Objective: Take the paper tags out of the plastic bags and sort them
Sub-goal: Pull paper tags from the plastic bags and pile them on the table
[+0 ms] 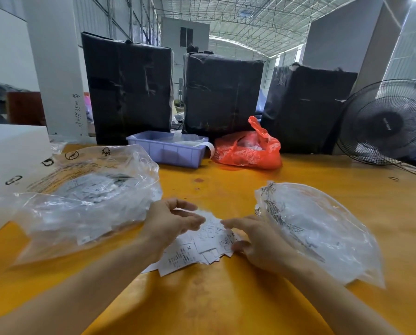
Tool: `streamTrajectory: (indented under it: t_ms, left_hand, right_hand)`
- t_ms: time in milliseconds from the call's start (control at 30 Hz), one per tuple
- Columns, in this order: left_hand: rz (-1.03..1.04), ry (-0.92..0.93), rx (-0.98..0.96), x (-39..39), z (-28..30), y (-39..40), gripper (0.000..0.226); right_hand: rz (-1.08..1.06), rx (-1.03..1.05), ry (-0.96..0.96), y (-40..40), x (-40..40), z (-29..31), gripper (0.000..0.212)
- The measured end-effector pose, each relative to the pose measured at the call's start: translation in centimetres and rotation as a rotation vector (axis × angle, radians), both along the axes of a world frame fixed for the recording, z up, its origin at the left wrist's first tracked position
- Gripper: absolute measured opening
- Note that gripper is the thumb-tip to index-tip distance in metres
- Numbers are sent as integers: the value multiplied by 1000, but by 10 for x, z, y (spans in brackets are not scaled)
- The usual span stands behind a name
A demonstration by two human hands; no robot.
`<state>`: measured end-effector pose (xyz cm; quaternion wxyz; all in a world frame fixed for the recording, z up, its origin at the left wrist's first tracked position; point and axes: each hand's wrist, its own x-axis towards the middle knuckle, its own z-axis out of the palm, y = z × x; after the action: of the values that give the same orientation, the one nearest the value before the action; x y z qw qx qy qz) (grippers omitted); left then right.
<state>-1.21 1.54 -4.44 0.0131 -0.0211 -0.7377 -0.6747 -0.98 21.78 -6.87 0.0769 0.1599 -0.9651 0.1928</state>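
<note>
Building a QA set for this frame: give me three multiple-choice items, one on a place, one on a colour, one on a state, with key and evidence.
1. Where does the loose pile of paper tags lie?
A. in the lavender tray
B. on the table between the two hands
C. inside the red bag

2. What colour is the table?
A. orange-yellow
B. white
C. green

3. What state is the clear bag on the left in?
A. empty and folded flat
B. with tags inside
C. tied shut with string

Key:
1 B: the tags fan out on the table surface between the left hand and the right hand, which touch the pile.
2 A: the bare surface shows orange-yellow all around the pile.
3 B: small printed white tags show through its plastic.
</note>
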Motion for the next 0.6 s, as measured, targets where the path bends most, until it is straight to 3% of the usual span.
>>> streamTrajectory:
  t_ms: [167, 433, 600]
  left_hand:
    - [-39, -35, 12, 3, -4, 4, 34]
    - [-107, -1, 112, 9, 2, 8, 30]
    - [-127, 63, 101, 12, 4, 8, 25]
  right_hand:
    - [134, 111, 3, -1, -1, -2, 43]
    - [48, -58, 154, -2, 2, 7, 16]
    - [9, -485, 185, -1, 11, 22, 22]
